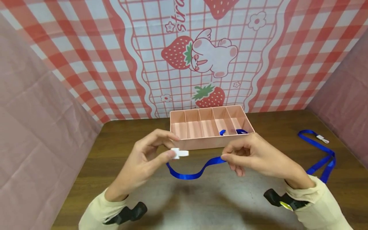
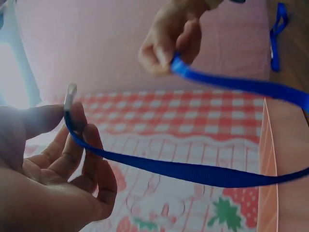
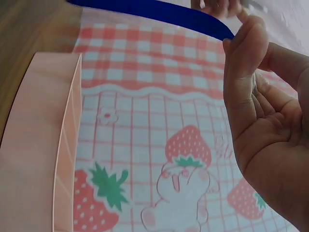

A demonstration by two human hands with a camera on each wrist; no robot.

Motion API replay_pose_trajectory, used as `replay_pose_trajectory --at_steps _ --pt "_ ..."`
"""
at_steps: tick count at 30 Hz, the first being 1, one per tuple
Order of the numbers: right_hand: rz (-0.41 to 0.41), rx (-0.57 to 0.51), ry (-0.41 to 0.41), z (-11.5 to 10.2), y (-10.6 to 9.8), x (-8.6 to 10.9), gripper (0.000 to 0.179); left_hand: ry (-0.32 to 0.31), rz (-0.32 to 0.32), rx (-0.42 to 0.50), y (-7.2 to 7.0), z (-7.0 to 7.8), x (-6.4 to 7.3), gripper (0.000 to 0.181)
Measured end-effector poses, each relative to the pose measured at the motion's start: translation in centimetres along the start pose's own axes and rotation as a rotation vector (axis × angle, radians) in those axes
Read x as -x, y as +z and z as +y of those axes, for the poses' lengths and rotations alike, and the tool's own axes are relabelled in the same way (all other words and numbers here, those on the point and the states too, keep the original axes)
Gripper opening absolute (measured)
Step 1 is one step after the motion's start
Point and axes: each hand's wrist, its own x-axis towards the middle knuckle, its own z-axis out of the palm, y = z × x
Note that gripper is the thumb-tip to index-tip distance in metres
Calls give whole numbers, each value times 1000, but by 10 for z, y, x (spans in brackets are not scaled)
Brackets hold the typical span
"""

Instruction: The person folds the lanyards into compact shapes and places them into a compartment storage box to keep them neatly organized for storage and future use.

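A blue lanyard strap (image 1: 187,176) hangs in a sagging curve between my two hands, above the table. At its left end my left hand (image 1: 141,164) pinches a white plastic clip (image 1: 179,153) between thumb and fingers. My right hand (image 1: 256,156) pinches the strap's other visible end between thumb and forefinger. In the left wrist view, the strap (image 2: 193,173) runs from the clip across the picture. Just behind the hands stands a pink divided box (image 1: 201,143). Bits of blue ribbon (image 1: 241,131) show in its right-hand compartments.
On the table's right side lies another blue lanyard (image 1: 311,142) with a white hook (image 1: 323,139), partly behind the right forearm. A strawberry-print cloth (image 1: 149,57) hangs behind the brown wooden table (image 1: 120,134). Pink cloth (image 1: 34,111) lines the sides.
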Motion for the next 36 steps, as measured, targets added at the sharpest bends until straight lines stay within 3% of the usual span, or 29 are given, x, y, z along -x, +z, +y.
replay_pose_trajectory --at_steps 7,13,17,25,30,36 --pt "-22 -79 10 -2 12 -10 18 26 -63 32 39 -19 -19 22" --pt "-50 -133 23 1 15 -14 21 0 -86 17 53 -31 -20 22" --pt "-45 -152 40 5 12 -16 18 -32 -61 1 56 -34 -18 23" --pt "-37 -256 97 10 11 -19 18 -13 8 10 63 -38 -17 21" --pt "-43 -299 95 13 12 -21 23 30 70 -87 67 -40 -19 18" --pt "28 -242 81 14 18 -21 23 74 124 -214 70 -39 -19 14"
